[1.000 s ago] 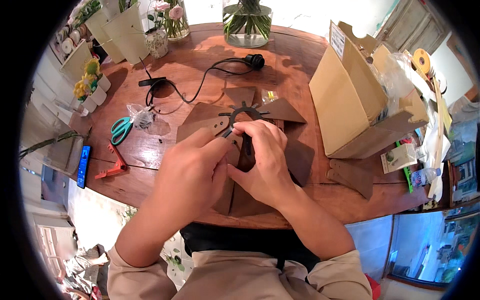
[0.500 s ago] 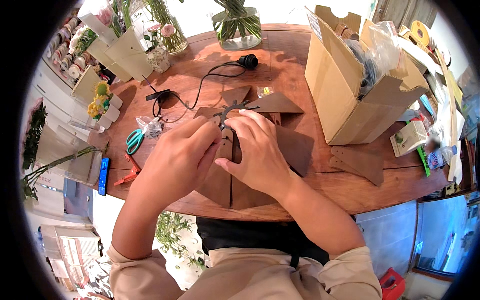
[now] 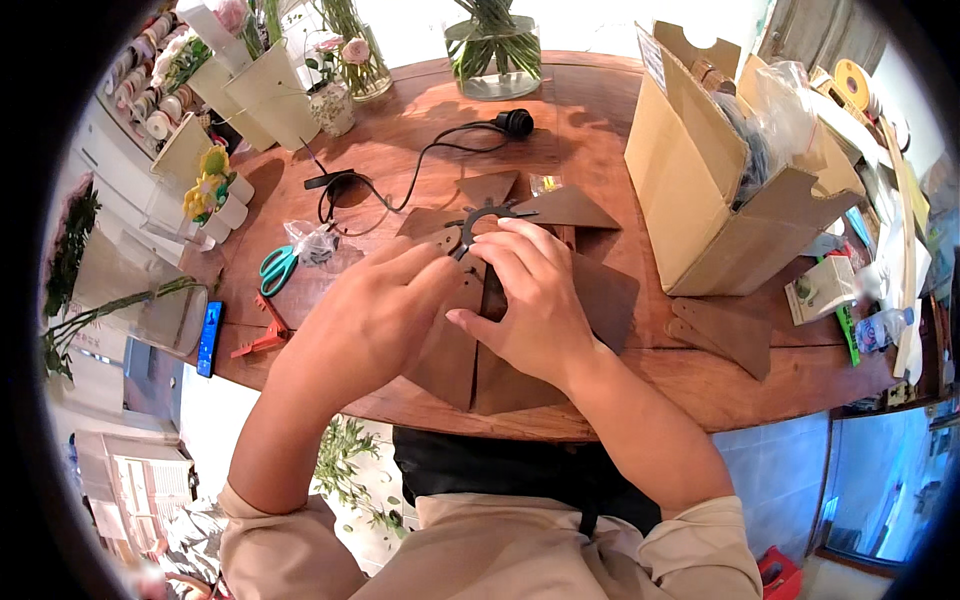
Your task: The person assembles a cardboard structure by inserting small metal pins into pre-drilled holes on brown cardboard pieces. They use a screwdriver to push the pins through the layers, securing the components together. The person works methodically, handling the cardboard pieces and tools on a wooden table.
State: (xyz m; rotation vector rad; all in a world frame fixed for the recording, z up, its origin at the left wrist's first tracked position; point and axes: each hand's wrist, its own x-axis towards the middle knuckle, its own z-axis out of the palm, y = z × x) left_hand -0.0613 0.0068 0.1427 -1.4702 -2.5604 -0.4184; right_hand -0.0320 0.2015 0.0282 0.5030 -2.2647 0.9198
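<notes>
Brown fan blades (image 3: 607, 297) lie spread around a black ring (image 3: 467, 229) with short arms, near the table's front edge. My right hand (image 3: 535, 300) steadies the ring, its bent fingers over the right side and its thumb lower down by a blade. Just left of it, my left hand (image 3: 395, 300) is closed in a pinch over the inner end of a blade. What those fingertips hold, if anything, is hidden behind the hand. Small holes show at the inner ends of blades beside the ring. A small clear packet (image 3: 545, 184) with something yellow lies beyond the blades.
A tall open cardboard box (image 3: 690, 190) stands at right, a loose brown blade (image 3: 722, 333) before it. At left lie teal-handled scissors (image 3: 277, 270), a red tool (image 3: 262, 332) and a phone (image 3: 209, 338). A black cable (image 3: 425, 150) crosses behind; flower vases (image 3: 492, 62) stand at the back.
The whole view has shifted slightly. My left hand has drawn back a little from the ring toward me, still closed. My right hand keeps its place on the ring.
</notes>
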